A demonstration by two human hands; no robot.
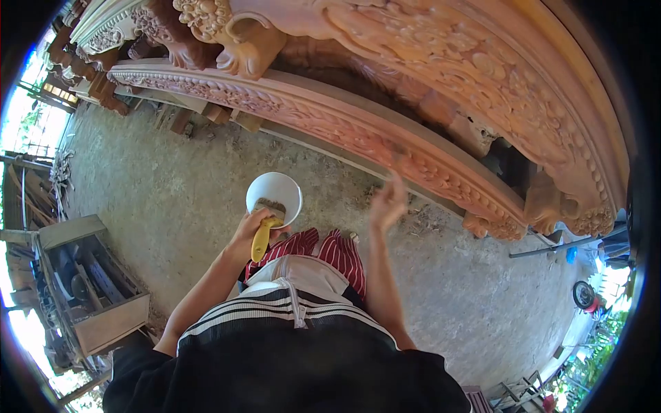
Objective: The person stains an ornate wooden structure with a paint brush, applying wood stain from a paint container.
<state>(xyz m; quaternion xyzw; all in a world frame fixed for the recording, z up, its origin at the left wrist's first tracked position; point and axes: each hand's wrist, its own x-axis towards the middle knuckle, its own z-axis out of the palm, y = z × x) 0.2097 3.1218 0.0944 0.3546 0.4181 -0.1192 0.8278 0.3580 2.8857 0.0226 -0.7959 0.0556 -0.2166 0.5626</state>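
A white bucket (275, 187) is tipped so its inside faces me, with my left hand (249, 230) closed at its near rim. That same hand also holds a paintbrush (261, 242) with a yellow handle, its bristles lying over the bucket's mouth. To the right, my right hand (390, 201) is raised and smeared by motion, its fingertips toward a carved wooden rail (358, 138). A faint blurred streak lies between those fingertips and the rail; I cannot tell whether the hand holds anything.
Above the rail, a larger carved wooden piece (475, 82) spans the top right. A wooden box of tools (113, 323) stands at left on the concrete floor (193, 165). Wood shavings (423, 224) lie beneath the rail. A small wheel (584, 294) is at far right.
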